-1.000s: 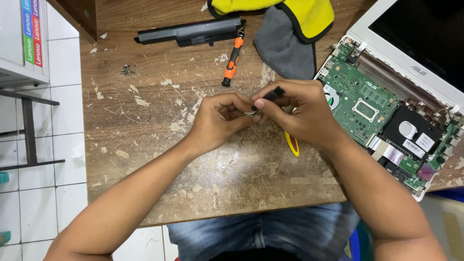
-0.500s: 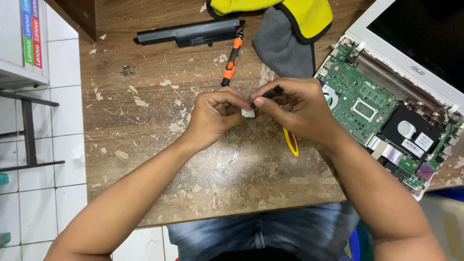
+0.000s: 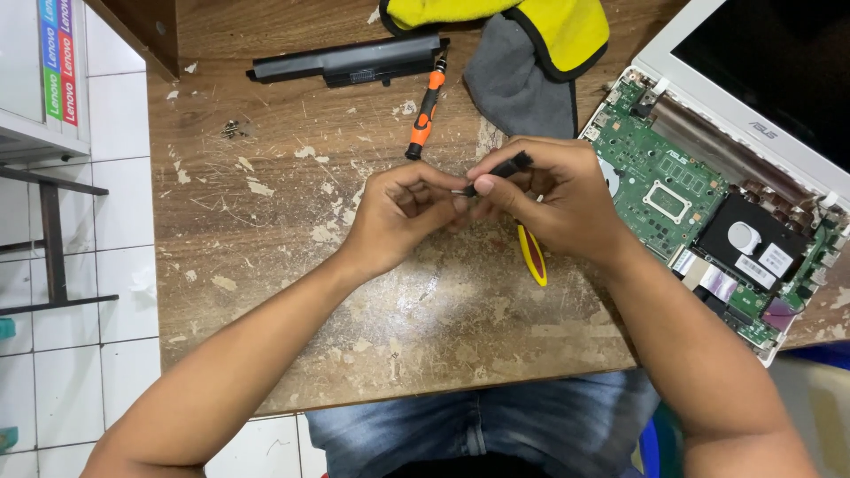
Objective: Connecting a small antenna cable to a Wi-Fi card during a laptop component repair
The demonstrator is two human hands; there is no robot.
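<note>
My hands meet over the middle of the worn wooden table. My right hand pinches a small black tool whose end sticks out above the fingers. My left hand is curled, its fingertips pinching a tiny metal part at the tool's tip. What the part is I cannot tell. A yellow-handled tool lies on the table under my right hand, partly hidden.
An orange-and-black screwdriver lies just beyond my hands. A long black battery and a grey-and-yellow cloth are at the far edge. An opened white laptop with a green circuit board sits right. Loose screws lie left.
My hands stay in place. A small pale piece that showed between my fingertips half a second ago is now mostly covered by the fingers.
</note>
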